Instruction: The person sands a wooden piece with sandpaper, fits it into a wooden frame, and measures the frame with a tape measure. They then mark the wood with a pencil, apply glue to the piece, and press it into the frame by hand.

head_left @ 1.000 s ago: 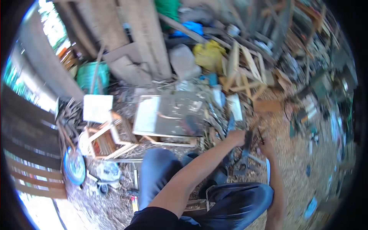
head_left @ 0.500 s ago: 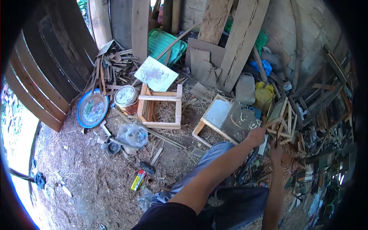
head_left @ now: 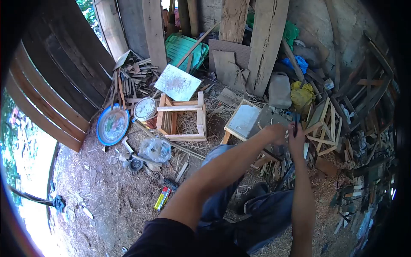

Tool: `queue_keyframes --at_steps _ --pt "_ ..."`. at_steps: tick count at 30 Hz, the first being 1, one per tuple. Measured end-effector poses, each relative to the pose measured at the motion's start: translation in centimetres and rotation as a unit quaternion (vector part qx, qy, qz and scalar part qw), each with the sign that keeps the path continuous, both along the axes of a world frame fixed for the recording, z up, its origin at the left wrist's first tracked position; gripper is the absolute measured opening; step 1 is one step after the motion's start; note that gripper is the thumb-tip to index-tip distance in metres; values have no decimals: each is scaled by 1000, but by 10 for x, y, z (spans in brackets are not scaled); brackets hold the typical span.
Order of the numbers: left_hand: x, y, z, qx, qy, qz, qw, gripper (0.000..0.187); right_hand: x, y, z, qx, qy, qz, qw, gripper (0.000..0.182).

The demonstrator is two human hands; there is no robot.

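- reaching forward with both hands, over a low wooden stool (head_left: 244, 122) with a pale top panel.
- left hand (head_left: 275, 133) curled narrow over the stool's far edge; whether it grips anything, cannot tell.
- right hand (head_left: 296, 139) closed round one thin dark tool (head_left: 295, 124) that sticks up from the fist; hands nearly touching.
- one open wooden frame (head_left: 182, 118) just left of the stool, straw inside it.
- one round tin (head_left: 145, 109) beside that frame, one blue plate (head_left: 112, 125) further left, touching the slatted wall.
- one pale board (head_left: 177, 82) tilted behind the frame, one green plastic chair (head_left: 186, 48) lying behind that.
- one grey jerrycan (head_left: 279, 90) and one yellow bag (head_left: 302, 96) side by side behind the stool.
- two small slatted wood frames (head_left: 323, 126) right of the hands.
- one clear plastic bag (head_left: 155, 149) and one yellow packet (head_left: 162, 198) on the sawdust floor, well apart.
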State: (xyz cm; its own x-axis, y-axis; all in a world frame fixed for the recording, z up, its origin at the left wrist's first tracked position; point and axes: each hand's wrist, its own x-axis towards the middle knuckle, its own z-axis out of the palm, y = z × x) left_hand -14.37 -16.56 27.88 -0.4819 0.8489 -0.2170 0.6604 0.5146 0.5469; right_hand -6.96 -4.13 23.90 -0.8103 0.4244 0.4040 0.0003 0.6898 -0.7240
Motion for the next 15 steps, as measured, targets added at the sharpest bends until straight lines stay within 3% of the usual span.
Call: queue_keyframes --at_steps 1,3,4,7,9,12,14,15 --pt "0 -7 2 -18 7 -24 1000 26 -9 -9 0 -25 39 28 999 32" --pt "-3 -30 -14 4 37 -37 999 26 -23 -32 2 -70 -5 90 994 31" --pt "-7 -45 -10 -50 21 -48 997 26 -32 -47 3 -91 -27 123 988 31" --pt "-27 -100 -23 -223 -7 -66 972 26 -55 -90 -12 7 -54 192 980 22" --pt "-32 -160 -25 -231 -1 -39 972 28 -64 -125 -11 28 -53 239 969 14" --pt "-43 -249 -54 -358 -62 50 930 30 -77 -179 -13 -28 -141 297 944 18" --pt "-46 -305 -66 -363 -75 30 928 30 -91 -216 -39 -33 -170 343 923 16" --pt "-49 -341 -99 -293 -68 61 952 30 -98 -235 -57 -18 -219 354 909 18"
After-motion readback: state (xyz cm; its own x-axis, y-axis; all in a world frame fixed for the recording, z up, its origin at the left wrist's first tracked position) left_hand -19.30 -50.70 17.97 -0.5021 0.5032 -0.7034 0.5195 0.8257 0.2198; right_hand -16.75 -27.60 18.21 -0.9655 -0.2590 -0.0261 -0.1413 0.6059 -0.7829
